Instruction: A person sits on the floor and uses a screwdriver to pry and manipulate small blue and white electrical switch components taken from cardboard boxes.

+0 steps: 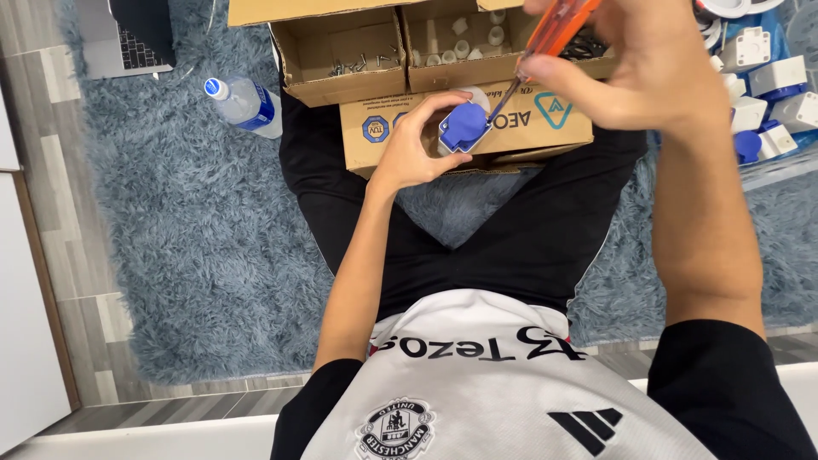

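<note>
My left hand (415, 145) grips a small blue and white socket part (463, 128) over a cardboard box (528, 128) that rests on my lap. My right hand (630, 64) holds an orange-handled screwdriver (554, 34); its metal shaft slants down and the tip touches the blue part's upper right edge. I sit with legs in black trousers on a shaggy blue-grey rug (196, 230).
Two open cardboard trays (341, 77) behind the box hold screws and several small white pieces. A plastic water bottle (245, 104) lies on the rug at left, a laptop (128, 38) beyond it. Several white and blue socket housings (771, 94) are piled at right.
</note>
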